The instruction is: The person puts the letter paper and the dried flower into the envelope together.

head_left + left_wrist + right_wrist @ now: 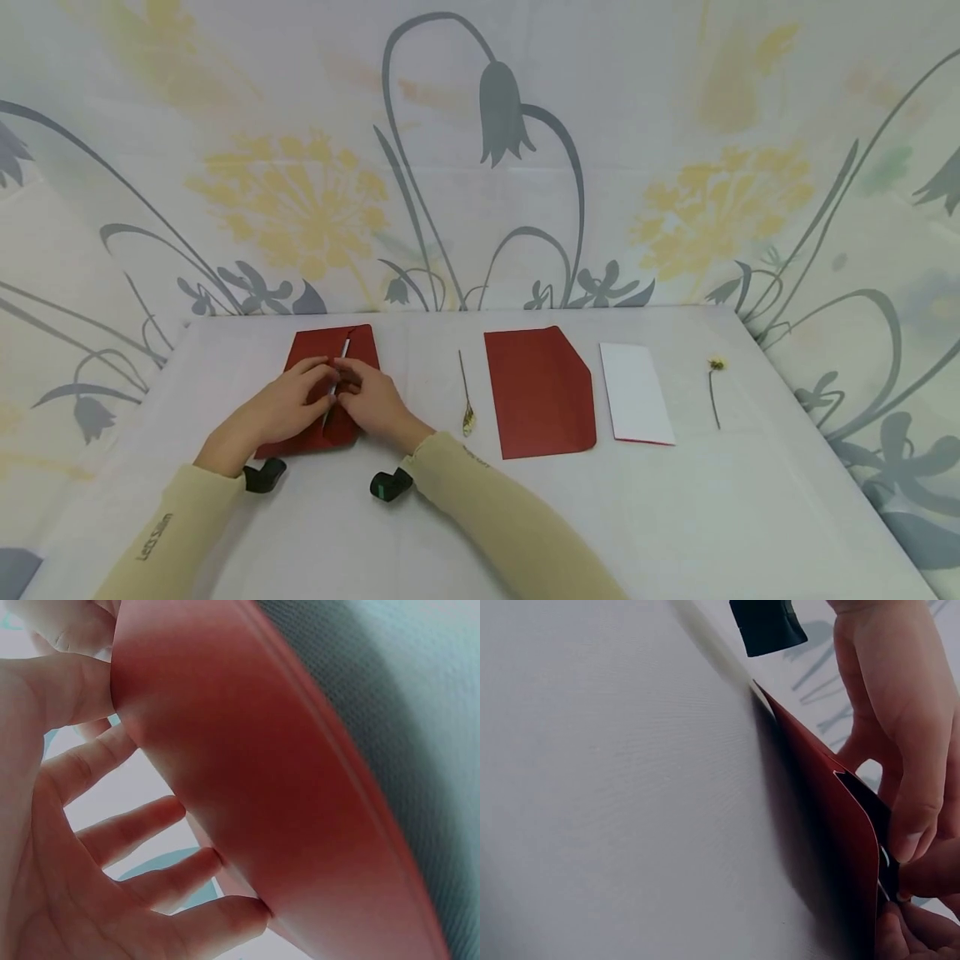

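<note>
Envelope: flat red paper envelope (pixel 318 342) on the left part of the white cloth-covered bench (pixel 727 508), under both hands; right wrist view shows it looking tilted up, mouth gaping dark.
White edge: narrow straight white paper edge (pixel 345 347) along the mouth, likely a card mostly inside.
Left hand: left hand (pixel 288 404) over the envelope's left panel, fingers spread, tips at the red edge; can't tell if clamped or just pressing.
Right hand: right hand (pixel 378 404) at the mouth, thumb and forefinger bent, close together; can't tell if clamped on white edge or red paper.
Mouth risk: crease or tear, cause would be panels forced apart with fingertips loading one spot.
White edge risk: jam or bent corner if pushed in skewed against the lip.
Slip risk: envelope could slide or drop flat if the left hand lets go early.
Dried stem: thin brown stem with papery bud (pixel 468 421), near the right hand; a sideways sweep could drag or crush it.
Black camera: black left wrist camera (pixel 266 476), just beside the envelope's lower edge; could catch it if the wrist drops.
Second envelope: flat red paper one (pixel 540 396), farther right; sleeve could nudge it.
</note>
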Tool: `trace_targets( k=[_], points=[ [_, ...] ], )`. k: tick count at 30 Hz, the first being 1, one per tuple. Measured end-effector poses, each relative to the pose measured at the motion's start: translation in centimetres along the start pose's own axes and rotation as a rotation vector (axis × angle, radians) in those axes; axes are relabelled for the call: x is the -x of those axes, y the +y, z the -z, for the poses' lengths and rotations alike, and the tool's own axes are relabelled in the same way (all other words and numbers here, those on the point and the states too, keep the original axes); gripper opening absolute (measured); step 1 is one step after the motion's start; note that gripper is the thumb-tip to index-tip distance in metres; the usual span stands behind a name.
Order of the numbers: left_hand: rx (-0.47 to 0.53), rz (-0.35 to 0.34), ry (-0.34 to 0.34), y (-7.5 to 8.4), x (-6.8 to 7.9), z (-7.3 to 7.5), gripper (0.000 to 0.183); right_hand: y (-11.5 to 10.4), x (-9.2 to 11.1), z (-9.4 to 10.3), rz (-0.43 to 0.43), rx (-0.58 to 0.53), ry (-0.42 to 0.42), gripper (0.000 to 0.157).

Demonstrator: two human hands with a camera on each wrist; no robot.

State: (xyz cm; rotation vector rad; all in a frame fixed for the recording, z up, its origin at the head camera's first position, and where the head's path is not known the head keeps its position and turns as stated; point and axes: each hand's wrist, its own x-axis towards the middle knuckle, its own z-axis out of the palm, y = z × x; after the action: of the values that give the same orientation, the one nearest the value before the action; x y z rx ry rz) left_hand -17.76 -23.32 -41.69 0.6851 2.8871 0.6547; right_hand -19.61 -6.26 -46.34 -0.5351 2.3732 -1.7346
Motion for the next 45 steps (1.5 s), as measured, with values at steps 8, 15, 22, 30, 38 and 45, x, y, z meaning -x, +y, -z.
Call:
trace_targets(
  k=[8,15,22,30,38,45],
  points=[
    [0.011,0.008,-0.015,-0.1,0.1,0.1,0.034,-0.4,-0.5,-0.1,-0.022,0.026,-0.040,0.047],
    [-0.009,0.010,-0.020,-0.1,0.0,0.0,0.030,-0.2,-0.4,0.0,-0.055,-0.001,-0.041,0.045],
    [-0.064,-0.007,0.015,-0.2,0.0,-0.5,0.031,-0.4,0.0,0.3,-0.075,-0.023,-0.067,0.046],
    [-0.070,0.020,-0.003,-0.2,-0.3,-0.9,0.057,-0.3,-0.1,1.2,-0.060,-0.036,-0.065,0.042],
    [-0.083,0.064,-0.015,-0.2,-0.5,-0.7,0.051,-1.2,-0.1,3.5,-0.048,-0.018,-0.084,0.039],
    [-0.063,0.042,-0.014,0.0,-0.7,-0.8,0.046,-1.9,0.2,6.4,0.016,0.057,-0.082,0.033]
  ],
)
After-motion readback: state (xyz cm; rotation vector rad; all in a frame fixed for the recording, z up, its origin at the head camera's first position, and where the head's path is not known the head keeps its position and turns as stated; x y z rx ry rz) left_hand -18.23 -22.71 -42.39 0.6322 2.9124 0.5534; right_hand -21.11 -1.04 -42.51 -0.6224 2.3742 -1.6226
